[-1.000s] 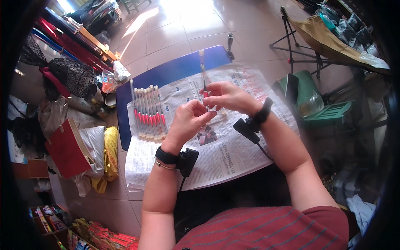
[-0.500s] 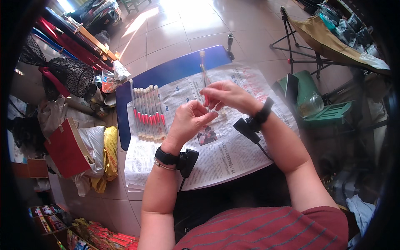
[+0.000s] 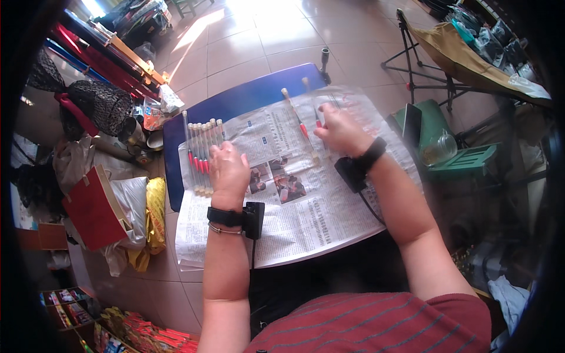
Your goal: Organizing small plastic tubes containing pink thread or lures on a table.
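Clear tubes point(image 3: 191, 150) with pale caps, each with a slim red-bodied float inside, lie side by side at the left of the newspaper point(image 3: 276, 229). Over the right end of this row is my left hand point(image 3: 231, 167), its fingers bent and partly hidden, so a grip does not show. A separate capped tube point(image 3: 299, 120) with a red float lies slanted mid-paper. To its right, my right hand point(image 3: 346, 134) is blurred by motion. Its fingers are closed on another tube point(image 3: 310, 94), also blurred, with red showing near the fingertips.
The newspaper covers most of a blue table point(image 3: 259, 88). A green stool point(image 3: 465, 162) with a clear jar point(image 3: 439, 148) and a dark phone-like slab point(image 3: 412, 125) stands right. Bags and a red box point(image 3: 97, 209) crowd the left floor. A tan folding chair point(image 3: 459, 53) is far right.
My hands were together over a tube mid-paper. They have parted: the left moved left to the row, the right moved right with a tube. One tube now lies slanted between them.
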`<state>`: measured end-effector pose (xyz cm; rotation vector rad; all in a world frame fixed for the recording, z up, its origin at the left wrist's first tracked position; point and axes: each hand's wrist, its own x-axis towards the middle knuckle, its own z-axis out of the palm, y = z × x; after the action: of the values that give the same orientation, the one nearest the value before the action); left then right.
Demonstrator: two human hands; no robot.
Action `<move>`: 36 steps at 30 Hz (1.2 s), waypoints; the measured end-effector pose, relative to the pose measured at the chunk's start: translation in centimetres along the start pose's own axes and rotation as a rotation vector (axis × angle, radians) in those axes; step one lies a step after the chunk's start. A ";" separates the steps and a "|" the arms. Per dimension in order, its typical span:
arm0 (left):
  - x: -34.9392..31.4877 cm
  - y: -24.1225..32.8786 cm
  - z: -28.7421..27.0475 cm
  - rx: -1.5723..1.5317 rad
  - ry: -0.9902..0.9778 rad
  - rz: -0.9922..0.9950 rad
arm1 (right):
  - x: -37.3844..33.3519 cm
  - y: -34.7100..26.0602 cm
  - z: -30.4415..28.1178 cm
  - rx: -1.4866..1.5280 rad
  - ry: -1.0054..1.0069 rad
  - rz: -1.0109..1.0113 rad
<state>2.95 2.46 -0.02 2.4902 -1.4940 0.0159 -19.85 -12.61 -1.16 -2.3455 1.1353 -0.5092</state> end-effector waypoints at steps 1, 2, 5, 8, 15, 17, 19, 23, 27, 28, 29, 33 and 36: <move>0.0 -0.1 -0.1 0.016 0.005 0.004 | 0.0 0.0 0.3 -0.039 -0.005 -0.021; 0.0 -0.1 -0.2 0.038 -0.024 -0.042 | 0.2 0.0 0.5 -0.046 -0.025 0.014; -0.1 0.0 -0.6 0.082 -0.074 -0.100 | 0.3 -0.2 0.5 -0.018 -0.039 -0.007; 0.1 0.0 -0.7 0.107 -0.109 -0.113 | 0.2 -0.8 0.5 0.004 -0.047 0.002; 0.2 -0.5 -0.4 0.052 -0.107 -0.112 | -0.1 -1.6 0.4 0.081 -0.094 0.010; 0.3 -0.3 -0.3 0.084 -0.099 -0.120 | -0.1 -1.7 0.4 0.018 -0.063 -0.049; 0.2 -0.1 -0.3 0.089 -0.106 -0.137 | -0.1 -1.8 0.4 0.037 -0.076 -0.055; 0.1 0.2 -0.3 0.115 -0.090 -0.114 | -0.1 -2.1 0.3 0.101 -0.116 -0.020; 0.4 0.2 -0.1 0.075 -0.115 -0.108 | -0.1 -2.0 0.4 0.086 -0.132 -0.052; 0.5 0.2 -0.1 0.085 -0.108 -0.109 | -0.1 -2.0 0.5 0.048 -0.114 -0.101; 0.6 0.1 0.0 0.069 -0.117 -0.108 | -0.1 -1.9 0.7 -0.007 -0.098 -0.139; 0.6 0.2 -0.3 -0.180 -0.114 -0.027 | -0.1 -2.0 0.8 0.048 -0.080 -0.174; 0.9 0.8 -0.6 -0.600 -0.219 -0.039 | -0.1 -2.4 0.6 0.099 -0.062 -0.127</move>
<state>2.77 1.50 0.84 2.0714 -1.2759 -0.6323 -18.08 -11.10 -0.33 -2.3405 0.9167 -0.5212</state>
